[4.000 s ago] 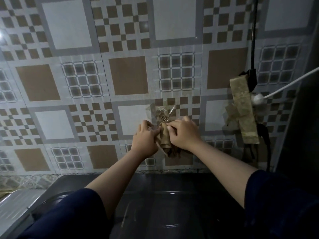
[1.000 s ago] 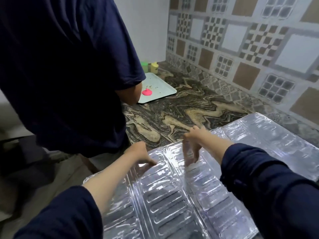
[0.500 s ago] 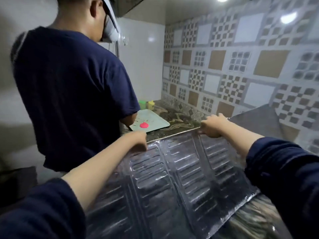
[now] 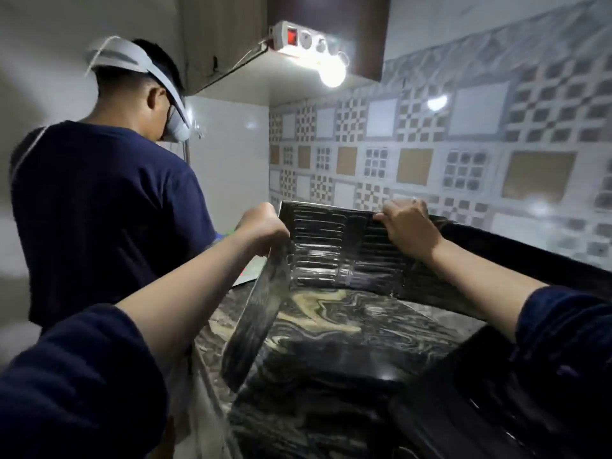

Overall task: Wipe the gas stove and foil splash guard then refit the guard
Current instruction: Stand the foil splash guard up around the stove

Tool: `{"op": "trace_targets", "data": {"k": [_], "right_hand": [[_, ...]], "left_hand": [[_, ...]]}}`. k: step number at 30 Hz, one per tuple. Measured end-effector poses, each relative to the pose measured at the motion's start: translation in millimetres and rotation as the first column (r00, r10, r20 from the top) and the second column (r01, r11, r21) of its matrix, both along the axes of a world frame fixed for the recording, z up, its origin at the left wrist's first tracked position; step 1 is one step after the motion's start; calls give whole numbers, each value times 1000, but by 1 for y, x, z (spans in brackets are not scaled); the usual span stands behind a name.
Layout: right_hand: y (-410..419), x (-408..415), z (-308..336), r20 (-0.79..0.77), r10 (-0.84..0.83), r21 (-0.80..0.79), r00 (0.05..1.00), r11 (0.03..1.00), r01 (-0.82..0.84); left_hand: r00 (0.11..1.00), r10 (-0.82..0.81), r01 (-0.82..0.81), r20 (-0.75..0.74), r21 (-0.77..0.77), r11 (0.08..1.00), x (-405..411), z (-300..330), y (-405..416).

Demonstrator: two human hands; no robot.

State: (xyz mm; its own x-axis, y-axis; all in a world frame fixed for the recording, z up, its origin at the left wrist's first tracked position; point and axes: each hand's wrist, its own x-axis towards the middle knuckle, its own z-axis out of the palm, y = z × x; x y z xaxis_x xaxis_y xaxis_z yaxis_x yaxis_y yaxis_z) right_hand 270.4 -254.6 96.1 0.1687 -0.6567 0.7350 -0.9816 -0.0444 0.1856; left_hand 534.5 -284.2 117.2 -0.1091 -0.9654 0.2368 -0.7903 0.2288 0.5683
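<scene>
The ribbed foil splash guard [image 4: 334,250] stands upright on the marbled countertop [image 4: 331,329], bent into panels. My left hand [image 4: 261,226] grips the top of its near-left panel, which slants down toward me. My right hand [image 4: 405,223] holds the top edge of the back panel. A further dark panel runs along the tiled wall to the right. A dark glossy edge at the bottom right may be the gas stove [image 4: 374,369]; it is mostly hidden by my right sleeve.
Another person in a dark blue shirt [image 4: 99,210] stands close on my left, back turned, wearing a headset. The patterned tile wall [image 4: 463,154] is behind the guard. A lit bulb [image 4: 332,72] and a power strip hang under the cabinet above.
The guard lay flat on the counter a second ago. Both hands have lifted it upright and folded its left panel toward me. My view has tilted upward.
</scene>
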Motion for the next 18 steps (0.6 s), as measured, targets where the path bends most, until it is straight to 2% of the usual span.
{"op": "trace_targets", "data": {"k": [4,7,12,15,18], "right_hand": [[33,-44,17,129,-33,-74,991,996,43],[58,-72,25,120,-77,-162,990,982,96],[86,-116,28,104,-226,-178,969,954,241],[94,-142,23,110,-322,-114,940,936,334],[101,-159,11,123,-345,-12,931,937,349]], "left_hand": [[987,-98,91,-131,-60,994,-53,6,22],[935,-223,216,-275,-57,975,-92,1,27],[830,-399,391,-390,-103,914,-146,-15,33],[782,-448,481,-434,-38,876,-176,-21,30],[752,-502,557,-427,4,831,-201,-28,25]]}}
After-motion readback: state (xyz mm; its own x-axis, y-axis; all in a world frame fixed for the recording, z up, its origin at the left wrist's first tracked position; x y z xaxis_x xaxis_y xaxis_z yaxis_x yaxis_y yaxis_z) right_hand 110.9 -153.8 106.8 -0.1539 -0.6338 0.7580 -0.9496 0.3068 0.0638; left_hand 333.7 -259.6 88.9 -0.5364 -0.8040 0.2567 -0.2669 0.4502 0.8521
